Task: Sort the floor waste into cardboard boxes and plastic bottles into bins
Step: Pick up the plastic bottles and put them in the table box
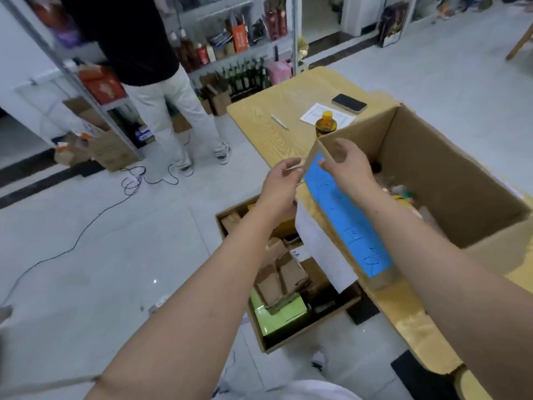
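While both arms reach forward over the floor (86,255), nothing held in either hand. Big open box (450,180) on the wooden table (268,119), right of centre, blue label (343,215) running down its near wall; contents half hidden, look like clear plastic bottles, can't confirm. Lower box (291,287) on the floor just left of the table, packed with flattened cardboard and small cartons. Right hand (346,166) at the near top corner of the big box, fingers curled loosely round the corner edge, touching or nearly so, too blurred to call. Left hand (281,180) just left of that same corner, fingers half open, narrow gap to the box wall, empty. Key relation: corner sits between the two hands, right one nearer and over the rim; box long axis runs away and to the right. Probably about to shift or steady the box. Orange-capped bottle (326,124) standing on the table behind the box, unsorted, beyond both hands, nearer the right. Phone (349,103) and pen (279,121) further back.
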`<state>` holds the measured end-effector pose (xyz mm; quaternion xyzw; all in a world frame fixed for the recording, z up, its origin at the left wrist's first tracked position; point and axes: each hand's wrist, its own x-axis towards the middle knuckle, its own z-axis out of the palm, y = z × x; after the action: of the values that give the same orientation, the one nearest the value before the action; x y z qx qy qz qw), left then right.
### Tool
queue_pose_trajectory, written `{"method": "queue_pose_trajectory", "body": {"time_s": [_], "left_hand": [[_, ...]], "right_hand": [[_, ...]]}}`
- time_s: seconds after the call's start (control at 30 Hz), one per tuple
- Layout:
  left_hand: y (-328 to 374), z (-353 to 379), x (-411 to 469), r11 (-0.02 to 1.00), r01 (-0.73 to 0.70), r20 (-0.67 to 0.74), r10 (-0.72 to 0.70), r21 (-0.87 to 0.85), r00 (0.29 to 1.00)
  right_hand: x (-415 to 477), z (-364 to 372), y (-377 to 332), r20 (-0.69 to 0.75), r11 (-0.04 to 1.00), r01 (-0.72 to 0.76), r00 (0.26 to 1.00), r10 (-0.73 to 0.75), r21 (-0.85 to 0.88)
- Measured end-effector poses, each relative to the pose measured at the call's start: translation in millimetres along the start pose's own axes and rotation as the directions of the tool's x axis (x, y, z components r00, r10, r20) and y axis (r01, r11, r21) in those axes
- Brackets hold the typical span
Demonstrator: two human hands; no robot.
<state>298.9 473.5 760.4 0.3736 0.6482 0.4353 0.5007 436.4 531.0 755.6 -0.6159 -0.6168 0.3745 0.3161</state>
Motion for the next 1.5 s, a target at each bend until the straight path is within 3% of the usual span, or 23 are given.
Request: {"method": "queue_pose_trajectory", "body": {"time_s": [0.23, 0.63, 1.0, 1.13, 1.27, 1.5], "left_hand": [[-29, -140, -33, 0.990, 0.049, -0.196, -0.074, -0.129, 0.978], [-137, -382, -101, 0.973, 0.139, -0.275, -0.188, -0.186, 0.943], [-194, -465, -98, 0.946, 0.194, -0.299, -0.270, -0.261, 0.915], [-230, -476, -96, 0.915, 0.271, -0.343, -0.368, -0.299, 0.864], [-297, -490, -104, 0.845, 0.346, -0.425, -0.511, -0.408, 0.747], [-496, -480, -98, 0.674, 0.505, -0.384, -0.731, -0.539, 0.565]], "right_hand": [[-31, 114, -69, 0.162, 0.992, 0.102, 0.980, -0.113, 0.076], [-156, 340, -126, 0.392, 0.998, 0.057, 0.919, -0.050, -0.007], [-188, 430, -142, 0.471, 0.988, 0.066, 0.882, 0.008, -0.139], [-177, 468, -112, 0.572, 0.983, 0.026, 0.816, 0.082, -0.179], [-175, 522, -57, 0.652, 0.964, -0.043, 0.728, 0.210, -0.263], [-183, 638, 101, 0.646, 0.890, -0.229, 0.620, 0.445, -0.394]]}}
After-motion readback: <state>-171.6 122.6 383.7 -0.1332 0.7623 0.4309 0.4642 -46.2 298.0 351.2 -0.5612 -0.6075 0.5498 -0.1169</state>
